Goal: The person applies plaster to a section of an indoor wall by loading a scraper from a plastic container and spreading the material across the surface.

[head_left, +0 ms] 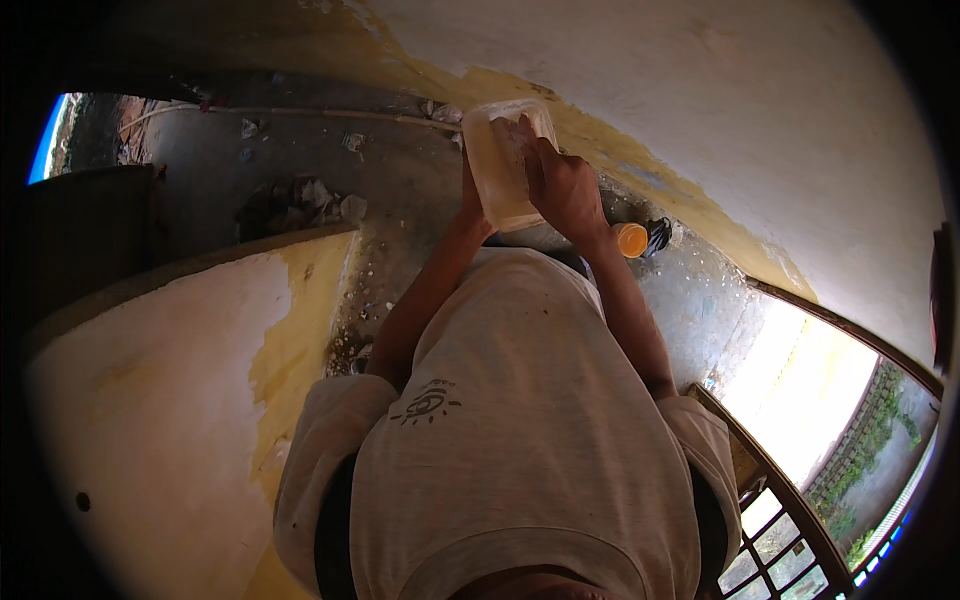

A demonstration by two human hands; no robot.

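A translucent, rectangular plastic container (494, 170) is held up in front of me, tilted, with a pale yellowish inside. My left hand (473, 203) grips it along its left side; most of those fingers are hidden behind it. Over the container's right part is my right hand (568, 190), its fingers bent and reaching into the opening. Something pale and pinkish shows by those fingertips, but I cannot make out what it is.
Beyond the container rises a white and yellow wall (680, 190) with peeling paint. On the floor to the right stand an orange-topped tub (631, 240) and a black plastic bag (657, 237). A low partition (200, 350) is at left, with litter (300, 200) and a long pole (330, 114) behind it. A gridded door (780, 540) stands lower right.
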